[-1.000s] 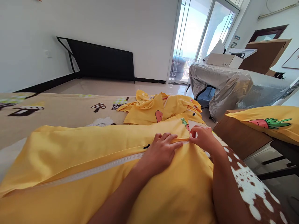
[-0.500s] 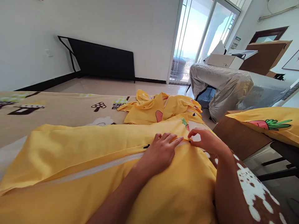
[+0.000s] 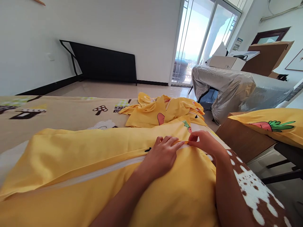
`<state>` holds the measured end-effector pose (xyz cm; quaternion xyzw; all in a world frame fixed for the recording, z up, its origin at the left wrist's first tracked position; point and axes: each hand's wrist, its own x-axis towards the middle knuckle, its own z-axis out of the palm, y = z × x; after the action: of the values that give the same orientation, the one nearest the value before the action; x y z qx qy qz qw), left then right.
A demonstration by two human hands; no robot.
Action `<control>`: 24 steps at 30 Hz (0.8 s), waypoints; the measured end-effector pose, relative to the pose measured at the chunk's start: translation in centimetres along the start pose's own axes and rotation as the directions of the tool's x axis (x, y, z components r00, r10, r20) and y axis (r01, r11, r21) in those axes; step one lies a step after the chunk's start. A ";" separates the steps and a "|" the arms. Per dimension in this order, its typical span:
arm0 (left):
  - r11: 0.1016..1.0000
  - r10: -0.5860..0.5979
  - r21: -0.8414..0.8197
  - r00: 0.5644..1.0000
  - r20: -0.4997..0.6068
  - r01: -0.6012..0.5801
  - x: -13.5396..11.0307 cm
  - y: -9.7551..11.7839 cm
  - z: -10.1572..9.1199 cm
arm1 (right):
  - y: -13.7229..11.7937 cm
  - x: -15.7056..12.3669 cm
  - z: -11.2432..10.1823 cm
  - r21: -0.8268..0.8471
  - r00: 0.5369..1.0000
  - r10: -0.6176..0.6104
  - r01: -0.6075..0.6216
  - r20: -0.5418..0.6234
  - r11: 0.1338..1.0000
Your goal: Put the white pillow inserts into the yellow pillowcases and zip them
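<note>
A large yellow pillowcase [image 3: 78,151] with a white zipper strip [image 3: 94,172] lies across the bed in front of me. My left hand [image 3: 162,154] rests flat on the fabric by the zipper's right end, fingers stretched out and pressing. My right hand [image 3: 204,142] pinches the yellow fabric edge at that same end, fingertips closed, almost touching my left fingertips. What sits between the pinched fingers is too small to make out beyond fabric.
A crumpled yellow carrot-print cloth [image 3: 163,112] lies further back on the beige patterned bedsheet [image 3: 59,110]. To the right are a wooden stand [image 3: 243,137], a carrot-print pillow [image 3: 272,124], a plastic-covered table [image 3: 236,85] with boxes, and a glass door [image 3: 201,37].
My right hand opened its fingers slightly half a second ago, then closed again on the fabric edge. My left hand has stayed in place.
</note>
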<state>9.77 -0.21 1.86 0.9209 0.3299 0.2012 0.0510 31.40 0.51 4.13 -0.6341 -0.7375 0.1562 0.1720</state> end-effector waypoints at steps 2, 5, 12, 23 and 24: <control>1.000 0.001 -0.005 1.000 -0.001 -0.001 0.0 0.0 0.0 | 0.1 0.1 0.3 -0.069 1.000 -0.002 0.001 -0.007 0.998; 1.000 0.011 -0.004 1.000 -0.017 -0.011 0.0 -0.1 0.1 | 0.2 0.3 0.8 -0.152 1.000 0.013 -0.015 -0.010 0.988; 1.000 0.019 0.005 1.000 -0.022 -0.019 0.1 -0.1 0.2 | -0.5 0.5 1.5 -0.220 0.998 0.056 -0.050 0.024 0.974; 1.000 0.017 0.003 1.000 -0.007 -0.017 0.1 0.0 -0.1 | 0.5 0.6 0.9 -0.044 0.987 -0.009 0.016 0.158 0.999; 1.000 0.016 0.002 1.000 -0.006 -0.016 0.1 0.0 0.0 | 0.6 0.7 1.0 -0.035 0.986 -0.003 0.009 0.166 0.999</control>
<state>9.84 -0.14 1.92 0.9229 0.3230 0.2040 0.0474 31.36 1.23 3.07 -0.6196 -0.7538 0.1948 0.0993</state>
